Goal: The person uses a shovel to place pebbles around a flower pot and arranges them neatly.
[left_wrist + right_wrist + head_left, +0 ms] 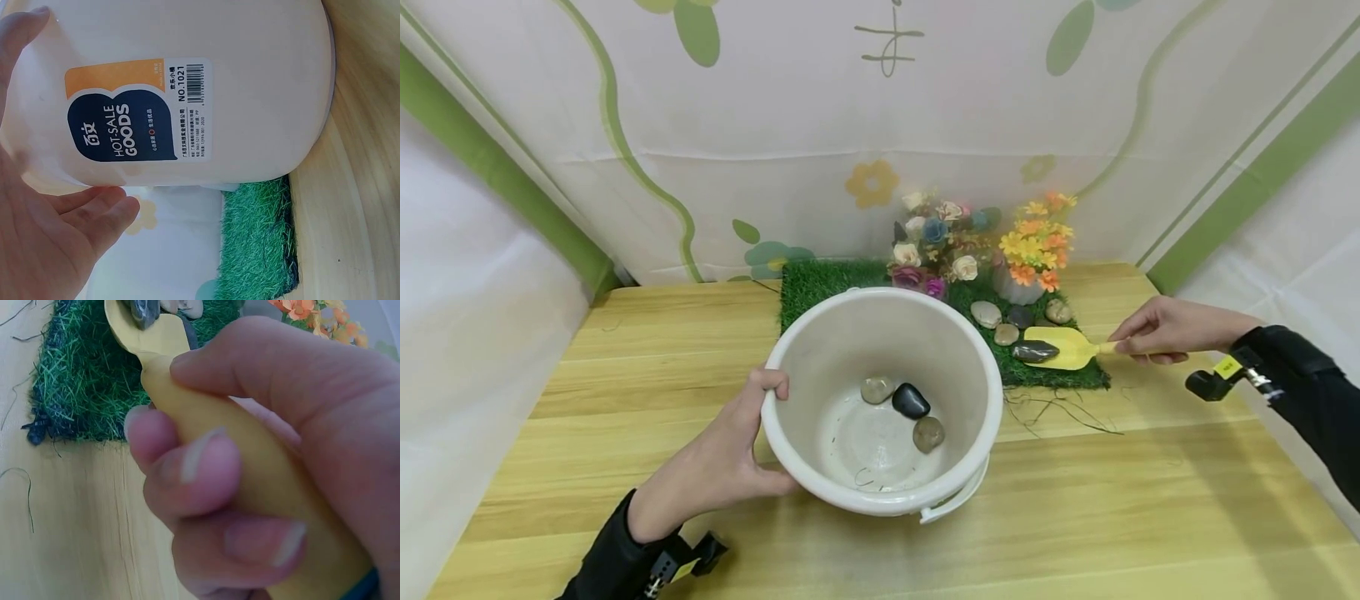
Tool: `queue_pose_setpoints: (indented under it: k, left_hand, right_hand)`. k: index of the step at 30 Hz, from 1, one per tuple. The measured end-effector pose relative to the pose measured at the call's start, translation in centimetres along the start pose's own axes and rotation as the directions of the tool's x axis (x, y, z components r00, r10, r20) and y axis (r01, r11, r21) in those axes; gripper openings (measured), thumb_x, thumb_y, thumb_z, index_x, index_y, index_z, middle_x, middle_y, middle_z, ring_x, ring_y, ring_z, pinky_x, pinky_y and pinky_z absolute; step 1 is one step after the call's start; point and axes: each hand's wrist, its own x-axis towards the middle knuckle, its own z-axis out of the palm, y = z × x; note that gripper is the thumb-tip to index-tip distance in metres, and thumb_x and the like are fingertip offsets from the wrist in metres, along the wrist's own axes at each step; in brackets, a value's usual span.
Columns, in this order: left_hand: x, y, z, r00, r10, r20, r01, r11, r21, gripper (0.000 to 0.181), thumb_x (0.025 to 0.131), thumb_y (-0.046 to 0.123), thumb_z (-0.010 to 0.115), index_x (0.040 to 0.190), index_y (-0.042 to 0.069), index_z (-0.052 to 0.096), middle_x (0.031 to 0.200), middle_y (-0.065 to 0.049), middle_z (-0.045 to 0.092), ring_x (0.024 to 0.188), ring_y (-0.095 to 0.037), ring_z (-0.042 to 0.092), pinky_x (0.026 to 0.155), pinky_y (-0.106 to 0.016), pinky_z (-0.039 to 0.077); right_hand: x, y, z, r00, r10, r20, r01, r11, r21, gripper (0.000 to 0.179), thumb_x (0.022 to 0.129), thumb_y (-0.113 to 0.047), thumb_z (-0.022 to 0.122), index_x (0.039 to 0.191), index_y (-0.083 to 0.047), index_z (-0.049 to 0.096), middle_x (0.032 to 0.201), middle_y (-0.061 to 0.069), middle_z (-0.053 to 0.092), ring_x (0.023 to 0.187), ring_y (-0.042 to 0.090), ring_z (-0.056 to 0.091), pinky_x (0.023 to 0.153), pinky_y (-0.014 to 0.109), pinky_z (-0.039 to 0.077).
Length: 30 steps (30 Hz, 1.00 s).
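Pale curtains with green leaf prints close the wooden tabletop [625,350] on three sides, and a grass mat [820,287] with artificial flowers [977,237] lies at its far edge. Your left hand [722,462] holds the white bucket [820,350] by its rim, thumb over the edge and fingers flat on the outer wall, tilting it toward you; three stones [904,408] lie inside. Your right hand [1165,329] is curled tightly round the handle of the yellow shovel [1063,348], whose blade rests on the mat with a dark stone [1034,351] on it. You seem to be at the scooping step; next you need to lift the blade level and carry it left over the bucket rim. The way between is short and free, but more pebbles [1000,321] lie just beside the blade.
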Motion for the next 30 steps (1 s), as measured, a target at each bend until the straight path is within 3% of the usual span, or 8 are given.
queue_pose_setpoints:
  k: [11, 17, 23, 30]
  left_hand:
    - [0.0, 0.0, 0.1, 0.999, 0.033, -0.024, -0.033, 0.999, -0.004, 0.074, 0.058, 0.020, 0.082, 0.106, 0.010, 0.026, 0.124, -0.010, 0.040, 0.113, -0.024, 0.042, 0.077, -0.033, 0.047]
    - [0.1, 0.0, 0.2, 0.999, 0.044, -0.026, -0.044, 0.999, -0.007, 0.074, 0.058, 0.020, 0.082, 0.106, 0.009, 0.027, 0.122, -0.010, 0.039, 0.112, -0.024, 0.042, 0.076, -0.034, 0.047]
    - [0.1, 0.0, 0.1, 0.998, 0.049, -0.027, -0.049, 0.999, -0.009, 0.074, 0.058, 0.021, 0.082, 0.106, 0.009, 0.027, 0.124, -0.010, 0.039, 0.114, -0.025, 0.041, 0.077, -0.034, 0.047]
    - [0.0, 0.0, 0.1, 0.998, 0.047, -0.033, -0.047, 0.999, -0.010, 0.075, 0.058, 0.021, 0.082, 0.106, 0.010, 0.027, 0.125, -0.010, 0.039, 0.112, -0.024, 0.043, 0.077, -0.033, 0.047]
  right_hand:
    - [-1.4, 0.4, -0.2, 0.999, 0.025, -0.032, -0.025, 0.999, -0.027, 0.027, 0.094, -0.016, 0.053, 0.112, 0.001, 0.060, 0.064, 0.008, 0.057, 0.040, 0.012, 0.037, 0.035, 0.029, 0.036]
    - [-2.7, 1.0, -0.2, 0.998, 0.016, -0.061, -0.018, 0.999, -0.028, 0.022, 0.094, -0.015, 0.052, 0.110, -0.004, 0.062, 0.064, 0.010, 0.055, 0.040, 0.016, 0.035, 0.035, 0.032, 0.035]
    - [-4.1, 1.4, 0.1, 0.992, 0.053, -0.110, -0.058, 0.998, -0.037, 0.025, 0.093, -0.018, 0.053, 0.113, -0.005, 0.061, 0.066, 0.005, 0.056, 0.041, 0.016, 0.038, 0.036, 0.028, 0.039]
    - [-5.3, 1.3, 0.9, 0.978, 0.091, -0.187, -0.093, 0.996, -0.004, 0.032, 0.095, -0.021, 0.051, 0.119, -0.001, 0.056, 0.070, 0.006, 0.057, 0.042, 0.020, 0.038, 0.037, 0.033, 0.039]
